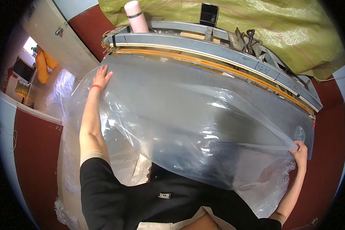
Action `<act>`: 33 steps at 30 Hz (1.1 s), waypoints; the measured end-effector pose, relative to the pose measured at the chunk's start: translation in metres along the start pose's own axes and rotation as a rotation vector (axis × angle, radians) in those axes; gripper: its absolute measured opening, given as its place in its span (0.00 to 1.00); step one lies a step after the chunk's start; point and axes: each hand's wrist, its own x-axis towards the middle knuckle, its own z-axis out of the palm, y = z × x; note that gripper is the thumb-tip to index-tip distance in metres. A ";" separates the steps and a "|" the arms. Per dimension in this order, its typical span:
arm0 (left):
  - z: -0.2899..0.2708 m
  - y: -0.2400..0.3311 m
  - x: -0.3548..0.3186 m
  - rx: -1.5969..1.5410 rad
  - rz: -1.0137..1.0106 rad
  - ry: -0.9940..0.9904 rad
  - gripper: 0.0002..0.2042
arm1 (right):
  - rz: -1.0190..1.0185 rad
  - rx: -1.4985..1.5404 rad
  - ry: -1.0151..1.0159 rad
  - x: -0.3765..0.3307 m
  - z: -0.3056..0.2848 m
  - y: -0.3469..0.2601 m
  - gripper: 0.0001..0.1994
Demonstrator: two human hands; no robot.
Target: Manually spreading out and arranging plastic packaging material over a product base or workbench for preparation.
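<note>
A large clear plastic sheet (168, 115) is spread over a dark grey worktop (281, 101) in front of me. It hangs over the near edge against my black top and over the left side. My left hand (101, 78) lies flat on the film near the worktop's far left corner, fingers stretched out. At the right end, my right hand (300, 154) pinches the film's edge, pulling it into taut creases. Below that hand the film falls in crumpled folds. I cannot tell whether the film is one layer or several.
A long grey metal beam (218, 45) with an orange strip (214, 63) runs along the worktop's far side. On it stand a pink bottle (136, 17) and a phone (209, 15), before a yellow-green woven cover (264, 27). More clear film (61, 90) trails beside an open door (59, 32).
</note>
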 end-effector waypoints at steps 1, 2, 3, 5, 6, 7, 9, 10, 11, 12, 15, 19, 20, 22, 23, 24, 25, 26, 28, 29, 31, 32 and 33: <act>-0.010 0.016 -0.003 0.199 -0.107 0.153 0.30 | 0.003 0.001 0.000 -0.001 -0.002 -0.008 0.18; -0.022 0.033 -0.008 0.399 -0.215 0.306 0.26 | 0.014 0.106 -0.109 -0.004 -0.006 -0.021 0.22; -0.036 0.057 -0.015 0.399 -0.207 0.308 0.26 | 0.028 0.212 -0.212 -0.007 -0.013 -0.028 0.26; -0.047 0.111 -0.033 -0.136 -0.215 0.108 0.18 | 0.042 0.213 -0.308 -0.008 -0.028 -0.022 0.27; -0.032 0.129 -0.044 -0.259 -0.069 0.167 0.15 | 0.046 0.220 -0.410 -0.010 -0.036 -0.019 0.29; -0.017 0.129 -0.050 -0.330 0.086 -0.036 0.18 | 0.083 0.281 -0.472 -0.009 -0.046 -0.033 0.28; 0.029 0.113 -0.053 -0.031 0.352 0.317 0.23 | 0.132 0.279 -0.489 0.006 -0.070 -0.006 0.18; 0.025 0.125 -0.051 -0.043 0.276 0.246 0.25 | 0.107 0.363 -0.450 0.014 -0.086 -0.013 0.13; 0.023 0.138 -0.046 -0.062 0.215 0.175 0.27 | 0.017 0.204 -0.306 0.027 -0.104 0.007 0.09; 0.037 0.126 -0.034 -0.015 0.253 0.221 0.26 | -0.187 -0.186 -0.058 0.045 -0.130 0.030 0.06; 0.037 0.109 -0.017 0.024 0.156 0.151 0.26 | -0.004 -0.381 0.755 0.064 -0.134 -0.021 0.12; 0.049 0.062 -0.001 0.104 0.186 0.144 0.26 | -0.762 -0.559 0.887 0.052 -0.042 -0.101 0.15; 0.050 0.065 0.004 0.098 0.205 0.132 0.25 | -0.713 -0.566 0.675 0.046 -0.018 -0.102 0.16; 0.052 0.039 0.019 0.069 0.269 0.141 0.25 | -0.351 -0.550 0.440 0.042 0.018 -0.043 0.19; 0.054 0.032 0.029 0.058 0.310 0.154 0.25 | -0.045 -0.527 0.413 0.044 0.030 0.023 0.21; 0.053 0.028 0.032 0.043 0.320 0.153 0.25 | 0.024 -0.495 0.460 0.034 0.032 0.066 0.23; 0.048 0.022 0.033 0.026 0.345 0.130 0.24 | 0.085 -0.460 0.503 0.024 0.032 0.088 0.25; 0.044 0.019 0.034 0.014 0.368 0.107 0.24 | 0.085 -0.468 0.504 0.019 0.035 0.085 0.25; 0.038 0.004 0.040 0.039 0.349 0.099 0.24 | 0.119 -0.485 0.433 0.004 0.041 0.074 0.27; 0.039 -0.005 0.045 0.068 0.336 0.096 0.24 | 0.115 -0.491 0.430 0.000 0.042 0.066 0.27; 0.044 -0.032 0.058 0.073 0.318 0.112 0.24 | 0.140 -0.499 0.378 -0.002 0.041 0.045 0.28; 0.045 -0.041 0.065 0.088 0.260 0.119 0.25 | 0.124 -0.499 0.373 0.001 0.037 0.044 0.28; 0.044 -0.051 0.069 0.107 0.195 0.123 0.26 | 0.075 -0.482 0.340 0.006 0.027 0.050 0.27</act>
